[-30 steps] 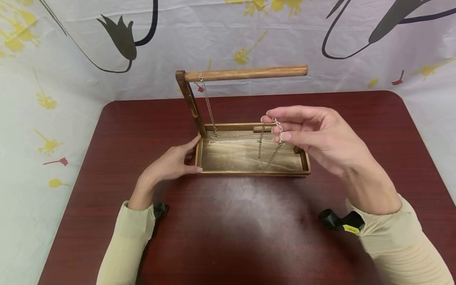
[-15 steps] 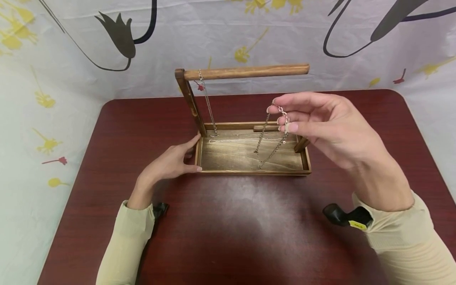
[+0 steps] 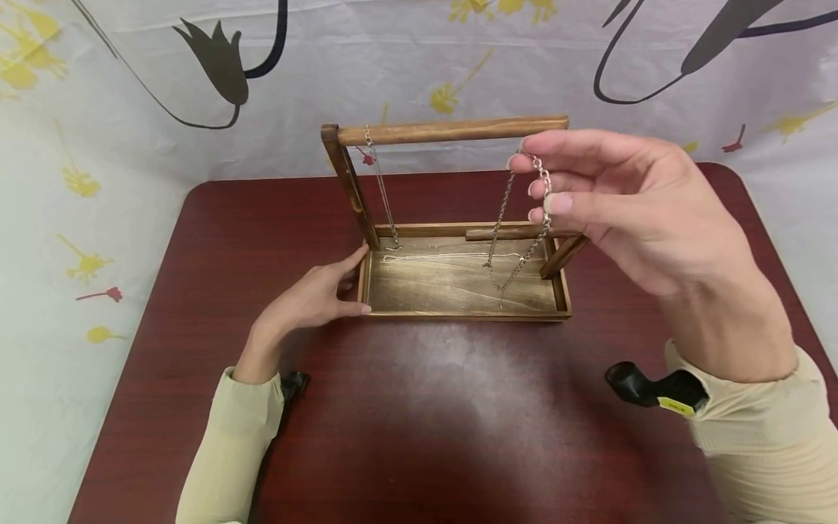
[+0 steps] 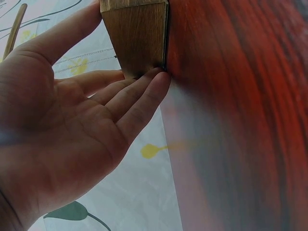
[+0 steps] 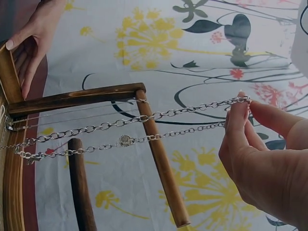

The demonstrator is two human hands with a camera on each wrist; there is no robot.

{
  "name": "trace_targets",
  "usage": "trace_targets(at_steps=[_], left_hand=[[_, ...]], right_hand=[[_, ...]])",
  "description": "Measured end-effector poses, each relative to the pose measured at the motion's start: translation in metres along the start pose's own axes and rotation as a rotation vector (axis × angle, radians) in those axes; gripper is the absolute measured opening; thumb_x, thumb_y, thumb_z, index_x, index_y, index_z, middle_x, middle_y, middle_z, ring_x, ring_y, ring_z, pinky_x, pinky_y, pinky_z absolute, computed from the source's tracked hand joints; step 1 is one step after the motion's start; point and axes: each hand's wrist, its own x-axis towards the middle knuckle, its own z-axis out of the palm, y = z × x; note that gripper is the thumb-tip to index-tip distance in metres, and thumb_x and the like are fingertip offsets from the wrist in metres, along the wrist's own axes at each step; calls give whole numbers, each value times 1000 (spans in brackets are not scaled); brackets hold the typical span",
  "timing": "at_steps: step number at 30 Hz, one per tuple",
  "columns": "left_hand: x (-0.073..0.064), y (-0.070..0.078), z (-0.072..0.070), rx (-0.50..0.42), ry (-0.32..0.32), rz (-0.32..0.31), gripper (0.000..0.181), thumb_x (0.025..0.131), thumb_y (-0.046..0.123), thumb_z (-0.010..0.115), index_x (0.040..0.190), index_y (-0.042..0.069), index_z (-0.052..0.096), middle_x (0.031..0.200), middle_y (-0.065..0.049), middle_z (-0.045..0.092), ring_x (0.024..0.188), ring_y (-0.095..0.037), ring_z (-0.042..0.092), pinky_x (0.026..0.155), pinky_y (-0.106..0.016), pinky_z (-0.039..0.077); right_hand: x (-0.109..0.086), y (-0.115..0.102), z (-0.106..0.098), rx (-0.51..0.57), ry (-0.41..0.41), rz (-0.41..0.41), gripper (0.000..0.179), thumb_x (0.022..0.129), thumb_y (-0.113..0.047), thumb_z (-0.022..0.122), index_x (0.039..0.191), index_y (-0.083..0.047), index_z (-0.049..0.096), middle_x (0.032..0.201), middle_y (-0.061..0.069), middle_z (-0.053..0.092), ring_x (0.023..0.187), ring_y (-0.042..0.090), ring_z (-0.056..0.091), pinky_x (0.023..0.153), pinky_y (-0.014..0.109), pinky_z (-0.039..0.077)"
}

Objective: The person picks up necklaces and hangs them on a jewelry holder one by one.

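Note:
A wooden jewelry stand (image 3: pixel 458 316) has a shallow tray base and a tall left post carrying a horizontal bar (image 3: pixel 452 132). My left hand (image 3: pixel 306 297) grips the tray's left end, thumb at the front corner and fingers toward the back. My right hand (image 3: pixel 661 204) pinches a silver chain necklace (image 5: pixel 166 114) between thumb and fingers, near the bar's free right end. The necklace hangs in a long loop over the tray, and a small round wire bead (image 5: pixel 126 140) shows on one strand.
Another thin necklace (image 3: pixel 384 193) hangs from the bar's left end. A light chain (image 3: pixel 445 257) lies across the tray floor. A shorter post (image 3: pixel 559 260) and low bar (image 3: pixel 487 235) stand at the right. Patterned cloth (image 3: pixel 366 65) rises behind the red-brown table (image 3: pixel 419 437).
My right hand has moved up and to the right with the necklace, toward the upper bar's free end. The left hand stays at the tray's end.

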Motion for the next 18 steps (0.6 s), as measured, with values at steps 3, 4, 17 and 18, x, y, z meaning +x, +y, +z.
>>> trace_targets(at_steps=[3, 4, 17, 18], left_hand=[[0, 0, 0, 0, 1, 1, 102, 86, 28, 80, 161, 22, 12, 156, -16, 36, 125, -30, 57, 102, -48, 46], [0, 0, 0, 1, 1, 1, 102, 86, 29, 80, 161, 22, 12, 156, -16, 36, 125, -30, 57, 102, -48, 46], [2, 1, -1, 4, 4, -6, 102, 86, 29, 80, 161, 23, 12, 154, -16, 38, 125, -30, 57, 103, -47, 45], [2, 1, -1, 4, 3, -5, 102, 86, 29, 80, 161, 23, 12, 154, -16, 39, 125, -30, 57, 103, -47, 45]], right_hand=[[2, -3, 0, -3, -5, -11, 48, 88, 30, 41, 135, 19, 47, 126, 30, 59, 95, 25, 65, 76, 35, 58], [2, -4, 1, -10, -5, -13, 48, 89, 30, 41, 135, 19, 47, 126, 30, 59, 95, 24, 64, 74, 36, 58], [5, -20, 2, -27, 2, 1, 51, 89, 28, 44, 139, 16, 44, 137, 38, 47, 101, 30, 64, 72, 36, 58], [5, -20, 1, -22, 1, 2, 52, 90, 27, 45, 140, 15, 44, 138, 39, 46, 102, 32, 64, 72, 37, 58]])
